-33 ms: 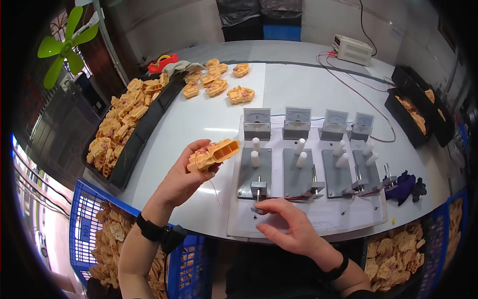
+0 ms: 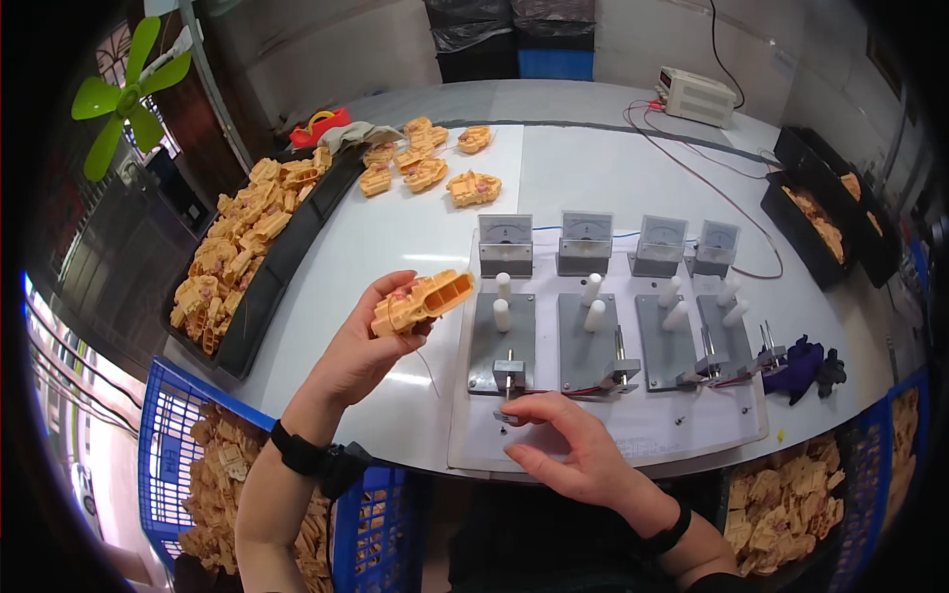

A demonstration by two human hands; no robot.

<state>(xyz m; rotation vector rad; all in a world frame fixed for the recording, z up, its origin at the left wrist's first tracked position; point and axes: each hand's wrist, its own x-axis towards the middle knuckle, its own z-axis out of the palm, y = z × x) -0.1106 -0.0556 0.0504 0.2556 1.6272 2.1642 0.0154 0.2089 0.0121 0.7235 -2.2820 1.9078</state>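
My left hand (image 2: 361, 346) is closed around an orange-yellow plastic housing (image 2: 423, 302), held above the white tabletop with its hollow end to the right. A thin wire hangs from the housing. My right hand (image 2: 568, 447) is at the front of the leftmost grey test fixture (image 2: 502, 341), which has two white pegs. Its curved index finger touches the small metal end block (image 2: 505, 416) of the fixture's slide rod. The right thumb is apart from the block, with a gap between thumb and finger. Behind this fixture stands a panel meter (image 2: 505, 245).
More grey fixtures (image 2: 587, 341) with meters stand to the right. A black tray (image 2: 297, 242) heaped with housings lies left; several loose housings (image 2: 474, 188) lie at the back. A power supply (image 2: 697, 97), purple cloth (image 2: 794, 371) and blue crate (image 2: 163, 445) surround the work area.
The fixtures and table sit very slightly further left in the picture. Both hands keep nearly the same pose, and the housing stays in my left hand.
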